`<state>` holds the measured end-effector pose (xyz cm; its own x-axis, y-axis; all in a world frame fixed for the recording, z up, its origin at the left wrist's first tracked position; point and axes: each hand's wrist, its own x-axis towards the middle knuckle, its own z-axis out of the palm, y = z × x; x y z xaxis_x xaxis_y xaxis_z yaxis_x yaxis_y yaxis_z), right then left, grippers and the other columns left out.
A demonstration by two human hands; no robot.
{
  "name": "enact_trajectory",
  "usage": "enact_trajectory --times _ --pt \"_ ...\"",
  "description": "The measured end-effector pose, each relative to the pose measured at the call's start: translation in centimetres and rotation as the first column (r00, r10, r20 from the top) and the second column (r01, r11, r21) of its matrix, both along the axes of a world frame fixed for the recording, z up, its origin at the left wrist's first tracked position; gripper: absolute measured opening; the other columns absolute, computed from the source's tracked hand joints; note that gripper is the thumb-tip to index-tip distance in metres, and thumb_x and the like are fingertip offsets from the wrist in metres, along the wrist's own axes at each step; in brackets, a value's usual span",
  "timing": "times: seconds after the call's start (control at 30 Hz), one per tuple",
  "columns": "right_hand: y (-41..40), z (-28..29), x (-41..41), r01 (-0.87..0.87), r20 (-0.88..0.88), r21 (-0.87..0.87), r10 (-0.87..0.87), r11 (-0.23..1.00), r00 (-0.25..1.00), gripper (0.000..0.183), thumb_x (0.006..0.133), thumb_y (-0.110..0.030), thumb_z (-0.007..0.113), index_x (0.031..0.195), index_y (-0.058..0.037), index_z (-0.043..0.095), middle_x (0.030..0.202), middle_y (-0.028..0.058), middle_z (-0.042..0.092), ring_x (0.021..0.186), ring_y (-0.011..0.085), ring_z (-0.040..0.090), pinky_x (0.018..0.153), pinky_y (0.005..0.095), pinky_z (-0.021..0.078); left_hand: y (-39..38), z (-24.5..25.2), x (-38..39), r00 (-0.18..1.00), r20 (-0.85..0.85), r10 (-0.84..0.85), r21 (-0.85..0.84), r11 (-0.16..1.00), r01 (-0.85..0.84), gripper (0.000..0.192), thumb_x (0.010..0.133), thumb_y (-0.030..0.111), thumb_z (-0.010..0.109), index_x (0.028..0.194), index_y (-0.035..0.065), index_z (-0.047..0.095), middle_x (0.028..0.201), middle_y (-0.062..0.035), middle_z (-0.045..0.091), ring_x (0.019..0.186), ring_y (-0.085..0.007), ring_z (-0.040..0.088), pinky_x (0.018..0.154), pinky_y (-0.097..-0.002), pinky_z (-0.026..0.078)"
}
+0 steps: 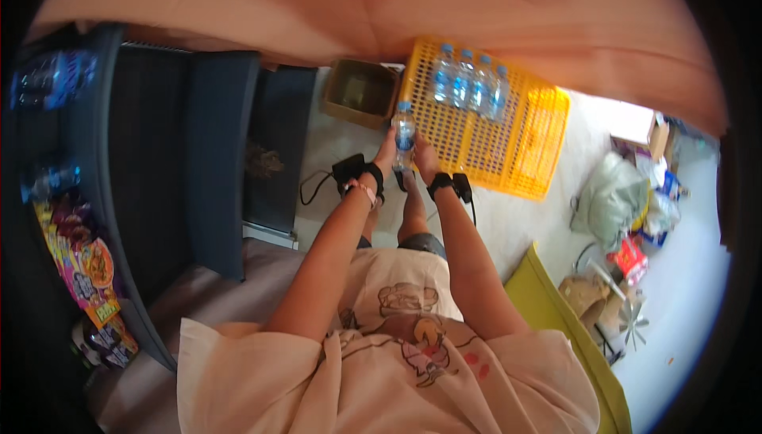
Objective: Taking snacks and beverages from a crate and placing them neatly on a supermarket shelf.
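Between my two hands is a clear plastic water bottle [404, 136] with a blue cap and a blue label. It stands roughly upright, cap away from me. My left hand [387, 147] grips its left side, and my right hand [423, 153] is at its right side. The bottle overlaps the near left edge of an upturned-looking yellow plastic crate [476, 142] with a perforated surface. Several similar water bottles [469, 84] lie in a row on the crate's far part. Dark straps with small devices sit on both my wrists.
Left of the crate is an open cardboard box [357, 117]. Dark shelving [220, 160] stands at left, with packaged snacks [83, 261] and bottles [53, 79]. At right are a plastic bag [613, 196], a white fan-like item [633, 322] and a yellow-green panel [553, 297].
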<state>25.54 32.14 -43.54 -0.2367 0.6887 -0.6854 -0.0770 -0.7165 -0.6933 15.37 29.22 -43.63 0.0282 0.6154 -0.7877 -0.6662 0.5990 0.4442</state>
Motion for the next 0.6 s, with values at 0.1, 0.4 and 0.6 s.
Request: enact_trajectory --times 0.1,0.4,0.6 --pt "-1.9 -0.3 -3.7 -0.075 -0.01 -0.15 0.074 0.986 0.997 0.03 0.092 -0.03 0.038 0.104 -0.0084 0.055 0.086 0.0013 0.057 0.079 0.0133 0.05 0.069 0.0237 0.0394 -2.5 3.2 -4.3 0.998 0.052 0.046 -0.095 0.995 -0.041 0.041 0.091 0.044 0.031 0.113 0.0143 0.048 0.101 -0.0018 0.058 0.092 -0.014 0.055 0.083 -0.0305 0.042" --pt "-7.5 8.3 -19.7 -0.487 -0.126 0.123 0.5 0.865 0.856 0.042 0.094 -0.027 0.028 0.128 -0.0049 0.04 0.117 0.0085 0.051 0.102 0.0161 0.049 0.091 0.0276 0.0344 -11.9 14.0 -16.9 0.905 -0.172 0.389 0.072 0.921 -0.382 0.045 0.09 0.047 0.026 0.118 0.0159 0.044 0.114 0.0025 0.05 0.112 -0.0141 0.04 0.098 -0.0326 0.023" --pt "-11.9 18.4 -26.8 -0.532 -0.333 0.272 0.597 0.802 0.73 0.05 0.094 -0.029 0.025 0.135 -0.0011 0.021 0.137 0.0079 0.03 0.125 0.0182 0.028 0.103 0.0281 0.0189 -17.0 21.1 -23.9 0.821 -0.168 0.546 0.344 0.813 -0.47 0.048 0.092 0.042 0.024 0.121 0.0077 0.04 0.122 -0.0019 0.045 0.114 -0.015 0.037 0.1 -0.0286 0.022"
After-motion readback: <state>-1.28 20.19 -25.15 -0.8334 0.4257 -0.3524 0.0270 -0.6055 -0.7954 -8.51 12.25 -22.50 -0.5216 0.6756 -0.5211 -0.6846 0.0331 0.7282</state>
